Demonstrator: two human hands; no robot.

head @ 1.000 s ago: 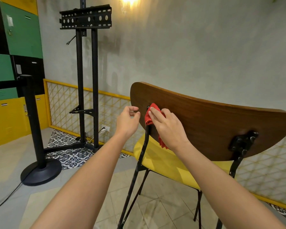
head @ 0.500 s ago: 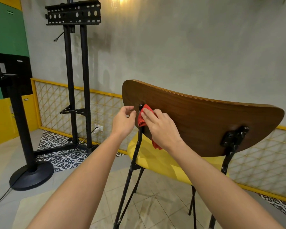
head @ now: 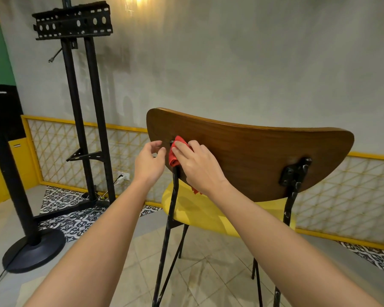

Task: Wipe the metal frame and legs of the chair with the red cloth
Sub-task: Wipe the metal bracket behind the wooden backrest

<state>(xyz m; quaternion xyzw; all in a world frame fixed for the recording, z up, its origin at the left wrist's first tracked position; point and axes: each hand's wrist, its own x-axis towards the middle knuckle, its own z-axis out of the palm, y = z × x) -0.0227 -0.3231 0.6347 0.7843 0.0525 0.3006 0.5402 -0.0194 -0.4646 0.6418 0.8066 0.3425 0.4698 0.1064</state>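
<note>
Currently wiping at the top of the left upright. Small red cloth [head: 175, 151]: wadded against the join of the thin black metal chair frame [head: 172, 207] and the curved brown wooden backrest [head: 253, 156], a tail of it hanging out below the palm. Held by the right hand [head: 197, 165], fingers laid over the wad and bent lightly round it, thumb out of sight. Likely soft, light and limp, so best kept bunched, wrapped round the tube and drawn down its length; apt to snag on bolt heads. Left hand [head: 150, 161] just beside the backrest's edge, fingers loosely curled, gripping nothing. Probably a light chair, prone to shift under a firm rub, so worth steadying by the backrest. Below, padded yellow seat [head: 200, 209]; across, black metal bracket [head: 294, 173] atop the other scuffed upright, seemingly not yet wiped. Farther left, tall black metal screen stand [head: 82, 107] and black post on a round base [head: 31, 251], both on the tiled floor.
</note>
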